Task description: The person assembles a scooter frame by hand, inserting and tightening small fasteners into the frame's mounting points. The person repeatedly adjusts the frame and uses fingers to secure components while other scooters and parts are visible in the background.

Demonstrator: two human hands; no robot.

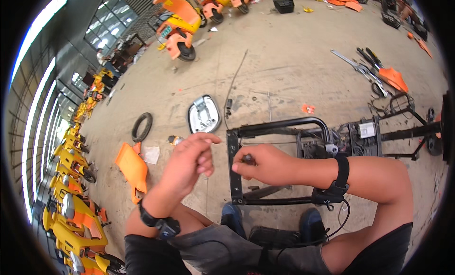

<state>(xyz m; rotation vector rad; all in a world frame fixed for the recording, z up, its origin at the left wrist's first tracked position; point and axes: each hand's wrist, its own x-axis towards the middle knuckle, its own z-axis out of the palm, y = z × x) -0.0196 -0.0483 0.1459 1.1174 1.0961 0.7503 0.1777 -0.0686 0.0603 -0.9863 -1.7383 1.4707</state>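
Your right hand (260, 163) is pressed closed around one small dark tool handle (247, 158), thumb and fingers pinching it so that only its dark end shows at your knuckles. The tool sits right against the upright left bar of one black metal frame (279, 126), which lies on the concrete floor (284, 62) in front of your knees. The frame's curved top tube runs to the right over your wrist, and a tangle of wires and a grey box sit at its far end.

Your left hand (189, 161) hovers just to the left of the right one, apart from the frame. Its fingers are loosely curled with the fingertips drawn together near the thumb; it holds nothing that can be made out. You wear two black wristbands, one on each wrist.

Your two blue shoes (233, 218) rest under the frame's lower bar.

On the floor beyond your left hand lie one silver oval cover (204, 114) and one black tyre (141, 126), well apart from each other. One orange body panel (132, 170) lies near your left forearm, with one pale square scrap just beside it. One orange and yellow scooter (177, 26) stands further off at the top, and a long row of yellow scooters (71, 180) lines the left wall, too many and too crowded to count. At upper right rest several long tools and one orange panel (393, 78).
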